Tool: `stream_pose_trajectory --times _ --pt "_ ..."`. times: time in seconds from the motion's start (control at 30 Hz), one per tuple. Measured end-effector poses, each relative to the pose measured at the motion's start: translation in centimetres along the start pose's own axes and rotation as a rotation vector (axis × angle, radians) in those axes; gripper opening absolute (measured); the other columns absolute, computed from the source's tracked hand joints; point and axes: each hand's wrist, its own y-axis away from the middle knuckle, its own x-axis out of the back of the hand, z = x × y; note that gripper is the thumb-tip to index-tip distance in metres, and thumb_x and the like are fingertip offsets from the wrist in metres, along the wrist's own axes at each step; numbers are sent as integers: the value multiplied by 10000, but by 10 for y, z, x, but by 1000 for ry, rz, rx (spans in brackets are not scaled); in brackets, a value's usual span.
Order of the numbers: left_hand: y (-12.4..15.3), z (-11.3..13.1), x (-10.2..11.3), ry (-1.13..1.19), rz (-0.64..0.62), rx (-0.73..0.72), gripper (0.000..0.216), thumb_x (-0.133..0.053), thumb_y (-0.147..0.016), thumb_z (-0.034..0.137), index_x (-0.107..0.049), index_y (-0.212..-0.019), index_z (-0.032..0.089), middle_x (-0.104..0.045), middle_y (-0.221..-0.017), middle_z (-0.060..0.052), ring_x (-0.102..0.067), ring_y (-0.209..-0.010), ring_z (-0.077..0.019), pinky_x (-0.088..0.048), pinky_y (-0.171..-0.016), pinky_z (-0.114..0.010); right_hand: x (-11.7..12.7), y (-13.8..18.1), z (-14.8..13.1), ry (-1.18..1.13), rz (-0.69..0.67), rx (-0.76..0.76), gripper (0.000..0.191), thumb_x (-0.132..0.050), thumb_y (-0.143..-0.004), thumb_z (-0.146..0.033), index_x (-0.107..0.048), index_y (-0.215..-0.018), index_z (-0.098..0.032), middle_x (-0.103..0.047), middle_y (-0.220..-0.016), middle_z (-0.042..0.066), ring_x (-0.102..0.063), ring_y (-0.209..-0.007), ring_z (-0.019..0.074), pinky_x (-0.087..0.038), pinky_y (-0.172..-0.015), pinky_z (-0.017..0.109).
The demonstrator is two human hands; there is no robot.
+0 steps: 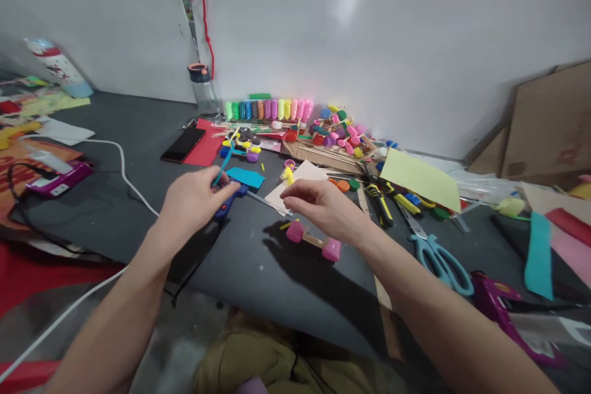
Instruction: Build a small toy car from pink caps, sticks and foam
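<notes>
My left hand (196, 200) is closed on a thin blue strip (223, 166) that sticks up above the fingers. Just beside its fingertips lies a blue glue gun (226, 202), from which a clear glue stick (268, 202) runs to the right. My right hand (323, 206) has curled fingers, close above the stick's far end; what they pinch, if anything, is hidden. Below this hand, two pink clay pieces (295, 231) are joined by thin wooden sticks (314, 240) on the dark table. Under and behind the fingertips are a pale paper sheet (305, 172) and a small yellow piece (288, 176).
Blue-handled scissors (438, 258), yellow-black pliers (381, 200) and a purple tool (512, 320) lie to the right. Clay tubes (268, 109) and colourful clay pieces (341, 129) line the back. A phone (183, 144), a bottle (204, 92) and a white cable (122, 166) are left.
</notes>
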Motion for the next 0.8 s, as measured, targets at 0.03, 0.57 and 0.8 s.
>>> stream_pose_trajectory --times 0.03,0.57,0.8 --pt "5 -5 -7 -105 -47 19 373 -603 -878 562 -703 -881 202 -696 -703 -64 -651 -677 -259 -351 -576 -302 -1 4 0 3 -6 -3 199 -583 -906 -308 -721 -891 -165 -698 -800 23 -594 -724 155 -454 -666 282" --pt "36 -25 -32 -251 43 117 327 -477 -903 433 -689 -910 184 -759 -858 -158 -715 -802 -341 -323 -585 -319 -31 -100 29 179 -41 -173 302 -634 -993 -347 -638 -1244 -179 -641 -1284 96 -655 -1093 237 -574 -926 447" --pt "60 -18 -3 6 278 196 339 -461 -853 519 -539 -710 221 -507 -570 8 -540 -571 -176 -318 -557 -266 -9 -37 5 -31 -103 -59 232 -607 -986 -336 -707 -906 -143 -726 -873 37 -691 -806 177 -575 -769 336"
